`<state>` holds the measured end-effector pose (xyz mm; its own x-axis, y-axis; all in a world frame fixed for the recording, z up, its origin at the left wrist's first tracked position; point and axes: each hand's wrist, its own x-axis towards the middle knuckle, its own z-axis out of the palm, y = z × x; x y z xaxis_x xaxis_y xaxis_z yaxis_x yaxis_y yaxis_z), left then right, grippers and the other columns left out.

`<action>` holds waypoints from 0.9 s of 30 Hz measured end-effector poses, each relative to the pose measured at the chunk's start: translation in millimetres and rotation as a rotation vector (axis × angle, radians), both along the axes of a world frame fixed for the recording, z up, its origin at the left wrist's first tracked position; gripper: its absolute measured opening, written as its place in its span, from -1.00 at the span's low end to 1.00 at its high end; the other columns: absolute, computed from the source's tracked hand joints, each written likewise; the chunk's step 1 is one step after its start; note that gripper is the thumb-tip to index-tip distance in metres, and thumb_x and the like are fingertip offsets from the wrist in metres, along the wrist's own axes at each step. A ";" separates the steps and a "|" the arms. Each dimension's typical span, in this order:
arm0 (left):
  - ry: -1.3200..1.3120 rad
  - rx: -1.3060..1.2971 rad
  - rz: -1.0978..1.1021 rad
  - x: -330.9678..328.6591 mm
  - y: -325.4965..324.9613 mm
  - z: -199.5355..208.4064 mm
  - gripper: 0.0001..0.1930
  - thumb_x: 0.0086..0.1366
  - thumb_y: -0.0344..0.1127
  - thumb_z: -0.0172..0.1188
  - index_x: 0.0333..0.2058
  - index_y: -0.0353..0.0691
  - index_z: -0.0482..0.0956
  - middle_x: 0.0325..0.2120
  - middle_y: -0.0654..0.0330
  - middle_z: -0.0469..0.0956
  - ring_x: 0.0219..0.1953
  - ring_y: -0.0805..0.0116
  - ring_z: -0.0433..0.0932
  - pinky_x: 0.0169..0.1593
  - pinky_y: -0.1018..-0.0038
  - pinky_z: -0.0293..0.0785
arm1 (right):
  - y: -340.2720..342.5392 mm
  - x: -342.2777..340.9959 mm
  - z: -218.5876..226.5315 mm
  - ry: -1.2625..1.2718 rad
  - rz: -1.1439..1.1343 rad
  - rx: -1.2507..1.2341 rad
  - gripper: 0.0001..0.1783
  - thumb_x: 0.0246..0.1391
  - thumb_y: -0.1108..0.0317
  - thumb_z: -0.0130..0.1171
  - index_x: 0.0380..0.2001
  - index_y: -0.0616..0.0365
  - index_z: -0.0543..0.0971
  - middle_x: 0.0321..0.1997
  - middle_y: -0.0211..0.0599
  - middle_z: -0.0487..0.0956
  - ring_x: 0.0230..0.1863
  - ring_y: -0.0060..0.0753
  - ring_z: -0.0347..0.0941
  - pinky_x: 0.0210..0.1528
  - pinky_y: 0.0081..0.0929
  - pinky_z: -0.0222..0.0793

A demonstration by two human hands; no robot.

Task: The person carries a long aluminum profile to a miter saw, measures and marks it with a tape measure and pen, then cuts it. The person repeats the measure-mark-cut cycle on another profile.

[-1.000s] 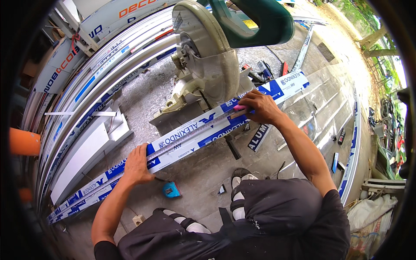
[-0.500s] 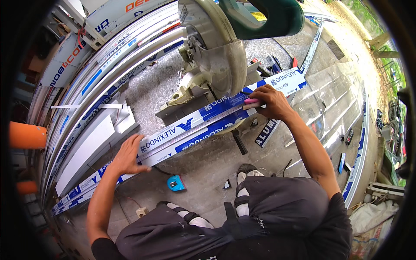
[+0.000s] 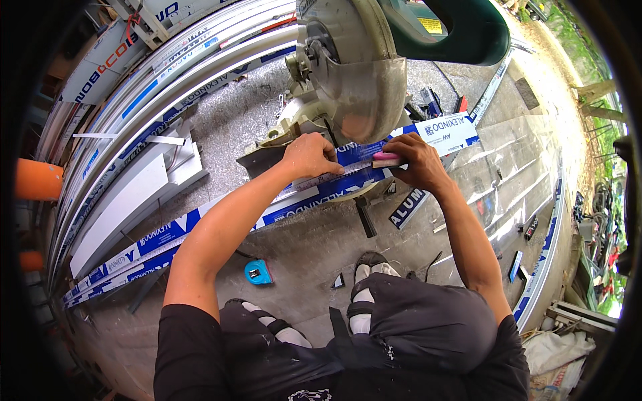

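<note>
A long aluminium profile (image 3: pixel 160 237) wrapped in white and blue film lies across the concrete floor and under the blade of a mitre saw (image 3: pixel 354 73). My left hand (image 3: pixel 309 155) presses down on the profile just left of the blade guard. My right hand (image 3: pixel 414 159) holds a small pink object (image 3: pixel 386 160) against the profile on the right side of the blade. The saw's green motor housing (image 3: pixel 455 30) sits above both hands. My knees and sandalled feet are below the profile.
A stack of long wrapped profiles (image 3: pixel 167 67) lies at the upper left with white channel pieces (image 3: pixel 127 200) beside it. A blue tape measure (image 3: pixel 257 272) rests on the floor near my feet. More profile lengths (image 3: pixel 542 260) and small offcuts lie at the right.
My left hand has slid along the profile from its far left part up to the saw blade. My right hand has stayed near the blade. The view has moved closer to the saw.
</note>
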<state>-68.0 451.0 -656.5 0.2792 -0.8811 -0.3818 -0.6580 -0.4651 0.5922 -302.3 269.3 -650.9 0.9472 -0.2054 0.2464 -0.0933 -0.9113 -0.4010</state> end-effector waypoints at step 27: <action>0.085 0.109 0.072 -3.7 -21.3 -6.8 -0.56 -0.24 -0.04 0.65 -0.35 -0.11 0.82 -0.41 0.17 0.73 -0.31 0.22 0.69 -0.15 0.33 0.57 | 117.1 2.0 -20.1 -0.392 -0.353 1.184 -0.45 0.49 0.01 -0.15 -0.16 0.34 0.60 -0.30 -0.24 0.62 -0.32 -0.37 0.64 -0.31 -0.48 0.59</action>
